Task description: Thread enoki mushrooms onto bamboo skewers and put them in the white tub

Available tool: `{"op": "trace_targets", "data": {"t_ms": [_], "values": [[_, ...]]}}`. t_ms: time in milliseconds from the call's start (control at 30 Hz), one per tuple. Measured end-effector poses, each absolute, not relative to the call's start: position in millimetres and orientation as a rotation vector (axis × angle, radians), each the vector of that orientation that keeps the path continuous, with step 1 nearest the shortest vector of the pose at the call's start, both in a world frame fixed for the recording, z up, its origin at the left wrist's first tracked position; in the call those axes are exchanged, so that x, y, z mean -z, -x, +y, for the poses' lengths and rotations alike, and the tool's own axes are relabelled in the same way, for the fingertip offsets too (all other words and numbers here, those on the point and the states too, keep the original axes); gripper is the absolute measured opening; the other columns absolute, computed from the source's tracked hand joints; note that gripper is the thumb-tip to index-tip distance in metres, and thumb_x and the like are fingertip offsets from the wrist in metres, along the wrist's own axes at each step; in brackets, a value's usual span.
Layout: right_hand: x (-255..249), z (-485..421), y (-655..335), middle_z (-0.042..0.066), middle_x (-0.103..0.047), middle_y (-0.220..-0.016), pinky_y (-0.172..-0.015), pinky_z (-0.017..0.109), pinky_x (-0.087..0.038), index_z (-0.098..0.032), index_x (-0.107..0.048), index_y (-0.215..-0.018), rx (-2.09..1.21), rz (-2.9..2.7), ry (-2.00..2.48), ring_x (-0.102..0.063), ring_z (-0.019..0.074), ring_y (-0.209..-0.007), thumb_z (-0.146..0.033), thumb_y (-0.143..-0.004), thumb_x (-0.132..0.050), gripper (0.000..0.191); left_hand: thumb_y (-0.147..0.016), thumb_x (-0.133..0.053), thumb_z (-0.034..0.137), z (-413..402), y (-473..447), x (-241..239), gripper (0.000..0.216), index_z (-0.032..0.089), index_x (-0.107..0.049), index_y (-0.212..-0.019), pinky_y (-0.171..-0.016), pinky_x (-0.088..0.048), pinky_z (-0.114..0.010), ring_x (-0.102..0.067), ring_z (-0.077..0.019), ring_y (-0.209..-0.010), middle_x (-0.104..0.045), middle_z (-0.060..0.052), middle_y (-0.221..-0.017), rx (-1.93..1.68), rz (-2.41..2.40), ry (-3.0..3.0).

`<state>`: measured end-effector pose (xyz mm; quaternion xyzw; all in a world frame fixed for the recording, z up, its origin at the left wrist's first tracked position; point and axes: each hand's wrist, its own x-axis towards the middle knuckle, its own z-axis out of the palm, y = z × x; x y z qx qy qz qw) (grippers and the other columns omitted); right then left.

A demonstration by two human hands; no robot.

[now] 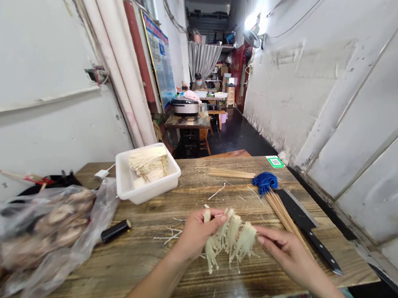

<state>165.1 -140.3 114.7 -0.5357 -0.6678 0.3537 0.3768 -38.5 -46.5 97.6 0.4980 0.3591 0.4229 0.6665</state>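
Observation:
Several bunches of pale enoki mushrooms (233,231) hang in a row between my hands, just above the wooden table. Whatever joins the bunches, perhaps a thin stick, is too small to make out. My left hand (200,230) pinches the row at its left end, thumb and fingers closed on the mushrooms. At the right end, the fingers of my right hand (280,246) are closed on the last bunch or a stick tip there. Loose enoki strands (171,235) lie on the tabletop (140,271). More enoki (148,163) fills part of a white plastic tub (145,193).
A cleaver (308,226) lies at the right beside bamboo skewers (285,212) and a blue cloth (265,182). More skewers (235,174) lie behind. At left are a plastic bag of brown mushrooms (60,222) and a short black cylinder (115,230). A QR card (275,162) marks the far edge.

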Motion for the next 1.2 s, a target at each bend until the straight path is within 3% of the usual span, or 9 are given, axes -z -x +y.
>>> {"op": "trace_targets", "data": {"t_ms": [267,400,500,567,667,767,900,1067,1200], "values": [[-116,-146,-164,0.006,-0.06,-0.127,-0.104,0.04,-0.041,-0.024,-0.059,-0.128,-0.944,-1.723,1.382,-0.057,0.0218,-0.115,-0.045,-0.093,-0.046,0.042,-0.063,-0.078,0.048,-50,37,-93,0.043,0.011,-0.073,-0.084,-0.049,-0.024,-0.022,-0.031,-0.0072,-0.048,-0.044,0.005,-0.048,-0.948,0.813,-1.155],[-116,-144,-164,0.006,-0.062,-0.125,-0.102,0.041,-0.043,-0.023,-0.06,-0.126,-0.933,-1.723,1.382,-0.059,0.0224,-0.112,-0.046,-0.092,-0.047,0.042,-0.072,-0.072,0.043,-52,40,-98,0.03,0.013,-0.072,-0.072,-0.061,-0.036,-0.024,-0.047,-0.0122,-0.062,-0.057,-0.002,-0.065,-0.932,0.774,-1.403],[-116,-143,-164,0.006,-0.063,-0.122,-0.1,0.04,-0.045,-0.023,-0.061,-0.125,-0.921,-1.7,1.377,-0.061,0.022,-0.109,-0.046,-0.092,-0.048,0.042,-0.067,-0.078,0.034,-50,42,-101,0.043,0.017,-0.068,-0.105,-0.073,-0.04,-0.026,-0.054,-0.0157,-0.079,-0.063,-0.006,-0.094,-0.828,0.691,-1.294],[-114,-143,-165,0.006,-0.064,-0.122,-0.098,0.039,-0.047,-0.024,-0.061,-0.125,-0.903,-1.678,1.379,-0.061,0.022,-0.108,-0.046,-0.092,-0.048,0.042,-0.064,-0.078,0.026,-48,45,-103,0.056,0.02,-0.061,-0.117,-0.07,-0.04,-0.024,-0.053,-0.013,-0.076,-0.06,-0.006,-0.103,-0.791,0.621,-1.139],[-113,-144,-165,0.006,-0.065,-0.12,-0.097,0.039,-0.048,-0.024,-0.063,-0.122,-0.889,-1.665,1.388,-0.062,0.0219,-0.105,-0.047,-0.091,-0.049,0.041,-0.061,-0.071,0.02,-44,49,-103,0.044,0.016,-0.062,-0.104,-0.062,-0.037,-0.022,-0.046,-0.0099,-0.066,-0.057,-0.003,-0.086,-0.793,0.455,-0.93],[-111,-145,-164,0.006,-0.065,-0.119,-0.096,0.038,-0.049,-0.024,-0.063,-0.121,-0.888,-1.68,1.38,-0.062,0.0215,-0.106,-0.046,-0.092,-0.049,0.04,-0.062,-0.065,0.021,-40,51,-102,0.039,0.012,-0.064,-0.1,-0.065,-0.038,-0.022,-0.046,-0.0125,-0.069,-0.053,-0.003,-0.074,-0.807,0.399,-0.814],[-110,-144,-162,0.006,-0.067,-0.117,-0.095,0.039,-0.049,-0.024,-0.064,-0.12,-0.861,-1.685,1.377,-0.063,0.0222,-0.105,-0.047,-0.091,-0.048,0.041,-0.076,-0.069,0.031,-43,50,-101,0.035,0.012,-0.066,-0.105,-0.069,-0.04,-0.024,-0.05,-0.0126,-0.072,-0.054,-0.004,-0.077,-0.841,0.549,-0.881],[-113,-143,-161,0.006,-0.067,-0.115,-0.096,0.04,-0.049,-0.025,-0.066,-0.118,-0.853,-1.68,1.383,-0.064,0.0223,-0.103,-0.048,-0.091,-0.049,0.04,-0.076,-0.073,0.04,-49,50,-106,0.048,0.015,-0.063,-0.116,-0.079,-0.043,-0.029,-0.058,-0.018,-0.084,-0.064,-0.008,-0.089,-0.718,0.448,-1.006],[-115,-145,-162,0.006,-0.066,-0.118,-0.097,0.038,-0.048,-0.024,-0.065,-0.12,-0.872,-1.691,1.37,-0.063,0.0214,-0.105,-0.046,-0.092,-0.049,0.039,-0.076,-0.073,0.04,-47,51,-109,0.046,0.014,-0.065,-0.113,-0.079,-0.045,-0.03,-0.061,-0.0194,-0.085,-0.066,-0.011,-0.092,-0.656,0.422,-1.024]]}}
